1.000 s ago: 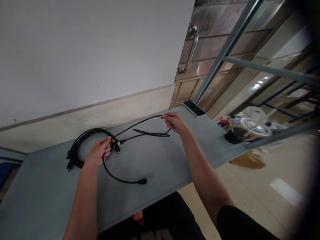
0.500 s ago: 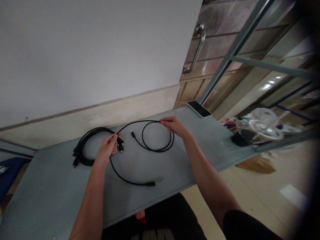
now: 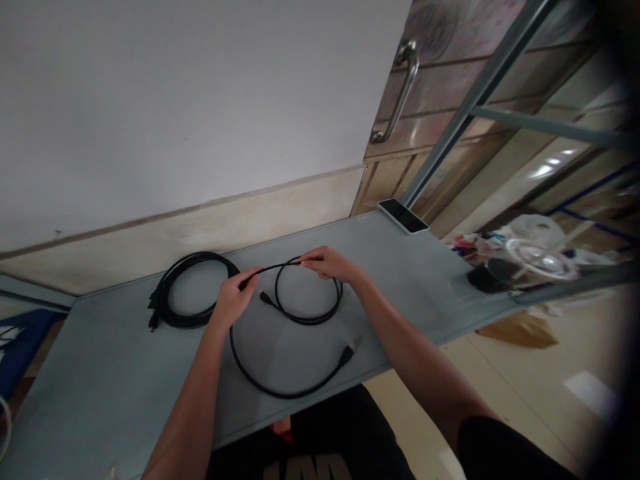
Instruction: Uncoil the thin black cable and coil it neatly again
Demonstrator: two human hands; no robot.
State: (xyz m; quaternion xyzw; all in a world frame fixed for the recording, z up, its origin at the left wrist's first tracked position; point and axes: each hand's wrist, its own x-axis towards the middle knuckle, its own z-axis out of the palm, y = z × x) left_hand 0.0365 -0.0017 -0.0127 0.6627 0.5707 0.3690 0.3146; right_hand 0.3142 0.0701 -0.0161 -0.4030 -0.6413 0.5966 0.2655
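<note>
A black cable (image 3: 280, 395) runs through both hands above the grey table (image 3: 120, 373). My left hand (image 3: 236, 297) is closed on it, beside a coiled bundle of black cables (image 3: 170, 303). My right hand (image 3: 326, 262) pinches the same cable a short way to the right. Below the right hand, part of the cable lies in a round loop with one black connector (image 3: 267, 298) at its left. The other end curves toward the table's front edge and ends in a connector (image 3: 346, 355) with a clear cap.
A phone (image 3: 404, 217) lies at the table's back right corner, near a metal post (image 3: 450, 143). Further right are a cup with a clear lid (image 3: 543, 259) and assorted bags. A white wall (image 3: 200, 100) stands behind the table.
My hands have come closer together, the left moving right and the right moving slightly left and down. The capped connector has shifted right, and its cable now bows nearer the front edge.
</note>
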